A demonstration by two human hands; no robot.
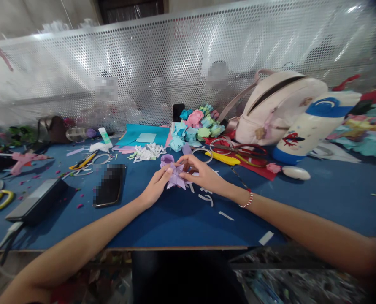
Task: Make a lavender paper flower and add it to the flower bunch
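Observation:
Between my two hands, above the blue tabletop (175,228), is a purple paper flower (176,179) with pointed petals. My left hand (158,183) pinches it from the left, thumb on top. From the right, the fingers of my right hand (198,171) are curled onto its petals. A roll of purple tape (167,159) shows just behind my left fingertips; whether it touches them I cannot tell. White paper strips (206,198) lie under and beside my right hand. Beyond the hands sits a pile of shredded white paper (148,152).
Folded paper flowers (197,124) are heaped at the back, beside blue paper sheets (140,136). A yellow cutter (222,158), a white bottle (314,126) and a pink bag (270,109) stand or lie right. Left are a phone (109,185), a power bank (37,200) and a pink glue gun (26,161).

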